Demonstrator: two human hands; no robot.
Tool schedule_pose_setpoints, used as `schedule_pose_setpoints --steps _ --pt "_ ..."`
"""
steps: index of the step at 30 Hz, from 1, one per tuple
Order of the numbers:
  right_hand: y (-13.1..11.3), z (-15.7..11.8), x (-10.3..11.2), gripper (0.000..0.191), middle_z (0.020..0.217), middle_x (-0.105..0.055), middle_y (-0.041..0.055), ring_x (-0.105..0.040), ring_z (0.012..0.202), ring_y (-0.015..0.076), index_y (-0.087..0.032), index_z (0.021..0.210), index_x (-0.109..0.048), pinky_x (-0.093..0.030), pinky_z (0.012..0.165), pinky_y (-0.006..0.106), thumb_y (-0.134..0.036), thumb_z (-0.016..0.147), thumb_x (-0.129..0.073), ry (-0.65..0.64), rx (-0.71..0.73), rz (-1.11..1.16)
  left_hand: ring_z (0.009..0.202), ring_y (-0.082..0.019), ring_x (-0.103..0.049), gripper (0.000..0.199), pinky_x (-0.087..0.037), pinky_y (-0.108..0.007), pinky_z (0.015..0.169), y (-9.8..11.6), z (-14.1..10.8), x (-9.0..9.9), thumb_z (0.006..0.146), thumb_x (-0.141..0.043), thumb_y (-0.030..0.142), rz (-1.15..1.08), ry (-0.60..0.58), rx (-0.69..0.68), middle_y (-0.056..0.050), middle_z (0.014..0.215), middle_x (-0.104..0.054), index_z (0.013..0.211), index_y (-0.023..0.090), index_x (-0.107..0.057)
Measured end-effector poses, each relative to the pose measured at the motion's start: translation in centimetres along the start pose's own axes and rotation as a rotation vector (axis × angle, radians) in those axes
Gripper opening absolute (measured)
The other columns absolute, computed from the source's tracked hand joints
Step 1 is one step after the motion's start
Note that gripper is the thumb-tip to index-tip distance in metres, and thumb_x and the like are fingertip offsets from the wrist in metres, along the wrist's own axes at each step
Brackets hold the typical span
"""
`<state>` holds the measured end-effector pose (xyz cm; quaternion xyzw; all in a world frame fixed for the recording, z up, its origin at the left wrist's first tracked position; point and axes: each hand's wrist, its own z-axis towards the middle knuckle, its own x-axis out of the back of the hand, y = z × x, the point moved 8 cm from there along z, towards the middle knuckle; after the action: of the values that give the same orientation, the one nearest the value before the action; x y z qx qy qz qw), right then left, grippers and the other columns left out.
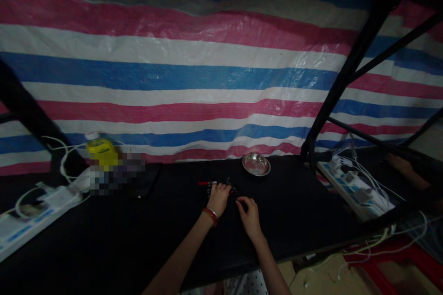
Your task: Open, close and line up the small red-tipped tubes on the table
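My left hand [218, 199], with an amber-coloured bangle at the wrist, lies over a small red item [204, 183] with shiny metal bits beside it on the black tabletop. Its fingers curl down onto these parts and cover much of them; their kind is not clear. Close by on the right, my right hand [249, 216] has thumb and index finger pinched together by the dark end of the parts. Whatever lies in that pinch is too small and dim to name. A round, shallow metal dish [256, 165] stands behind my hands.
White power strips with plugs and cables lie left [31, 221] and right [356, 189]. A yellow bottle [103, 151] stands back left near a dark flat object [147, 182]. Black frame posts [341, 87] flank the black table [294, 221]. Another person's hand [399, 163] is far right.
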<state>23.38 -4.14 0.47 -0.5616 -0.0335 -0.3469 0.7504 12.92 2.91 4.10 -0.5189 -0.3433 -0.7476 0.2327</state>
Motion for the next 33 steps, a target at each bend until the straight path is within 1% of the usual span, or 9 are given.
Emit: schedule_pose_setpoints --steps 3,8,11,15,19,24,26,30,33 --pt "0.0 0.0 -0.1 0.018 0.082 -0.066 0.0043 -0.057 0.078 0.0200 -0.020 0.085 -0.066 -0.041 0.077 0.033 -0.034 0.081 -0.054 -0.014 -0.033 0.072 0.095 -0.022 -0.056 0.031 -0.037 -0.041 0.087 -0.3 -1.2 0.9 0.083 -0.040 0.009 -0.110 0.127 0.064 -0.008 0.097 -0.064 0.106 0.018 -0.059" --pt "-0.2 0.5 -0.6 0.025 0.080 -0.067 0.0050 -0.060 0.076 0.0194 -0.018 0.083 -0.068 -0.045 0.073 0.030 -0.040 0.077 -0.059 -0.067 -0.123 0.348 0.080 -0.015 -0.061 0.024 -0.048 -0.032 0.076 -1.2 -3.7 1.7 0.080 -0.048 0.016 -0.530 0.302 0.148 -0.003 0.088 -0.064 0.101 0.021 -0.060" --pt "-0.7 0.7 -1.3 0.027 0.080 -0.069 0.0049 -0.061 0.077 0.0196 -0.018 0.081 -0.070 -0.045 0.074 0.030 -0.042 0.075 -0.061 -0.098 -0.165 0.470 0.077 -0.015 -0.062 0.021 -0.050 -0.029 0.070 -1.7 -4.7 1.8 0.076 -0.053 0.020 -0.691 0.333 0.192 -0.001 0.084 -0.065 0.095 0.021 -0.061" --pt "-1.1 0.5 -2.6 0.027 0.076 -0.068 0.0029 -0.060 0.072 0.0169 -0.019 0.080 -0.071 -0.045 0.071 0.028 -0.043 0.072 -0.065 -0.131 -0.238 0.614 0.076 -0.016 -0.064 0.020 -0.051 -0.030 0.071 -2.4 -5.7 2.2 0.073 -0.058 0.027 -0.822 0.342 0.281 -0.002 0.080 -0.067 0.091 0.019 -0.062" --pt "-1.1 -0.2 -4.6 0.026 0.069 -0.066 0.0006 -0.057 0.062 0.0124 -0.017 0.080 -0.069 -0.041 0.060 0.023 -0.040 0.067 -0.072 -0.214 -0.373 0.869 0.077 -0.016 -0.064 0.024 -0.051 -0.030 0.072 -2.4 -6.2 2.9 0.070 -0.060 0.029 -0.921 0.335 0.304 -0.003 0.081 -0.068 0.093 0.018 -0.062" --pt "-0.9 -1.0 -5.8 0.026 0.060 -0.062 -0.0014 -0.054 0.054 0.0094 -0.015 0.071 -0.064 -0.039 0.053 0.020 -0.032 0.059 -0.080 -0.221 -0.504 1.110 0.080 -0.017 -0.063 0.029 -0.049 -0.032 0.075 -1.7 -6.5 3.5 0.071 -0.061 0.031 -0.845 0.301 0.260 -0.002 0.082 -0.068 0.098 0.020 -0.061" --pt "-0.5 -1.2 -5.9 0.025 0.064 -0.063 -0.0007 -0.057 0.056 0.0094 -0.015 0.071 -0.064 -0.042 0.056 0.020 -0.029 0.058 -0.081 -0.204 -0.582 1.186 0.089 -0.019 -0.062 0.030 -0.047 -0.034 0.081 -1.9 -6.8 4.0 0.073 -0.061 0.034 -0.751 0.356 0.239 -0.004 0.094 -0.067 0.101 0.022 -0.061" --pt "0.9 -1.4 -5.7 0.024 0.072 -0.068 0.0003 -0.059 0.061 0.0097 -0.018 0.074 -0.065 -0.046 0.060 0.021 -0.028 0.059 -0.080 -0.156 -0.748 1.344 0.103 -0.022 -0.054 0.025 -0.041 -0.039 0.089 -4.4 -8.2 5.1 0.081 -0.051 0.036 -0.468 0.514 0.334 -0.007 0.107 -0.060 0.098 0.022 -0.063" --pt "1.4 -0.8 -4.9 0.017 0.073 -0.069 -0.0006 -0.058 0.058 0.0104 -0.021 0.074 -0.065 -0.046 0.058 0.024 -0.034 0.067 -0.074 -0.125 -0.720 1.378 0.100 -0.024 -0.051 0.027 -0.041 -0.041 0.084 -7.0 -9.0 4.7 0.080 -0.052 0.033 -0.243 0.427 0.474 -0.008 0.106 -0.056 0.103 0.023 -0.062"
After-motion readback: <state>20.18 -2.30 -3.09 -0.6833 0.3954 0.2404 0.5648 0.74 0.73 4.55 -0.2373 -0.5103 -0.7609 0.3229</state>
